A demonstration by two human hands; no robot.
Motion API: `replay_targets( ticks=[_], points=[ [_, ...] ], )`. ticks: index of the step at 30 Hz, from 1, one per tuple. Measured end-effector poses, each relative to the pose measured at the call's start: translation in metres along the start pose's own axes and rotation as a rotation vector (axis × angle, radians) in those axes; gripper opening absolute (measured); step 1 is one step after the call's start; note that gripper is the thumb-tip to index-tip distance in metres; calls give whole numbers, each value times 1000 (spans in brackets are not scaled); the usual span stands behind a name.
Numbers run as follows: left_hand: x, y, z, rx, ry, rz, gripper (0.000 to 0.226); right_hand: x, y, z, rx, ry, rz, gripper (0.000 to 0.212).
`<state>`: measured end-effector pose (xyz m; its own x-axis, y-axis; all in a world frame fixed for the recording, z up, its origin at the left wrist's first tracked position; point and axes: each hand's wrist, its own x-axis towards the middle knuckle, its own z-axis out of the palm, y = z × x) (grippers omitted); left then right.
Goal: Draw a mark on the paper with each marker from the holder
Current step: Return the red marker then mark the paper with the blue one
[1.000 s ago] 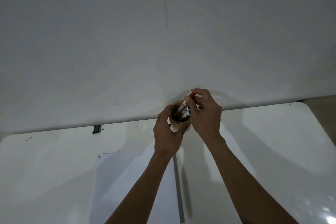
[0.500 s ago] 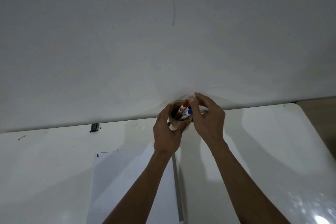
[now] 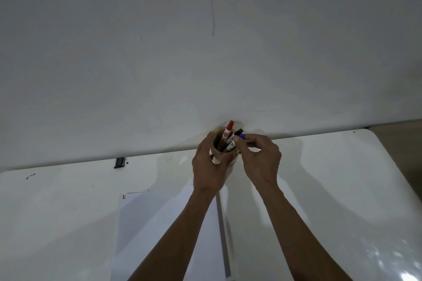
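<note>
A round brown holder (image 3: 218,155) stands at the table's far edge against the wall. In it lean a red-capped marker (image 3: 228,130), a black-capped marker (image 3: 238,131) and a blue-capped marker (image 3: 241,136). My left hand (image 3: 209,166) wraps the holder from the left. My right hand (image 3: 260,159) is at the holder's right rim, thumb and fingers pinched on the blue-capped marker's top. A white paper sheet (image 3: 157,223) lies near me, partly under my left forearm, with small marks at its top left corner (image 3: 124,196).
The white table (image 3: 331,189) has a rounded far right corner and meets a plain wall (image 3: 205,52). A small black clip (image 3: 120,162) sits at the far edge on the left. A grey strip (image 3: 222,235) runs along the paper's right side.
My right hand let go of the red-capped marker, which now stands in the holder, and shifted right onto the blue-capped marker. The left hand stayed on the holder.
</note>
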<state>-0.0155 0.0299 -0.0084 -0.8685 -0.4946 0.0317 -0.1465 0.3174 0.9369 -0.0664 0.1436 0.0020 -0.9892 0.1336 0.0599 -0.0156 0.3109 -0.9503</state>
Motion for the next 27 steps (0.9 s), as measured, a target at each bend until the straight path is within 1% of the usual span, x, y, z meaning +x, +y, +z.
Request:
replay_targets(
  ticks=[4,7,10,11,13,14,15,16,17,19,21,24,27],
  points=[
    [1,2,-1,18,-44,-14,64,1,-10,-8,19,49,-32,12],
    [2,-3,-1,39,-55,-9,63,4,-31,-22,154,135,-13,11],
    [5,-6,-3,109,-96,-30,68,4,-58,-39,328,162,-41,1],
    [5,-4,-6,140,-124,-30,70,2,-65,-43,358,156,-68,5],
    [4,-4,-15,173,-158,-55,85,-4,-76,-50,372,128,-116,5],
    [3,-3,-22,179,-163,-74,92,-9,-79,-52,358,110,-120,4],
    [1,-3,-30,181,-161,-91,93,-15,-81,-52,340,86,-114,5],
    [-2,-3,-39,172,-147,-99,87,-23,-79,-51,322,54,-96,4],
    [-6,-1,-49,161,-124,-111,79,-31,-77,-47,299,11,-70,2],
    [-18,12,-74,117,-73,-126,60,-53,-71,-36,239,-92,0,13],
    [-31,17,-101,89,-54,-110,44,-76,-65,-22,192,-208,59,26],
    [-53,22,-143,62,-101,-112,32,-116,-66,-2,154,-376,117,40],
    [-75,21,-178,106,-185,-85,26,-152,-73,13,107,-488,121,47]
  ],
)
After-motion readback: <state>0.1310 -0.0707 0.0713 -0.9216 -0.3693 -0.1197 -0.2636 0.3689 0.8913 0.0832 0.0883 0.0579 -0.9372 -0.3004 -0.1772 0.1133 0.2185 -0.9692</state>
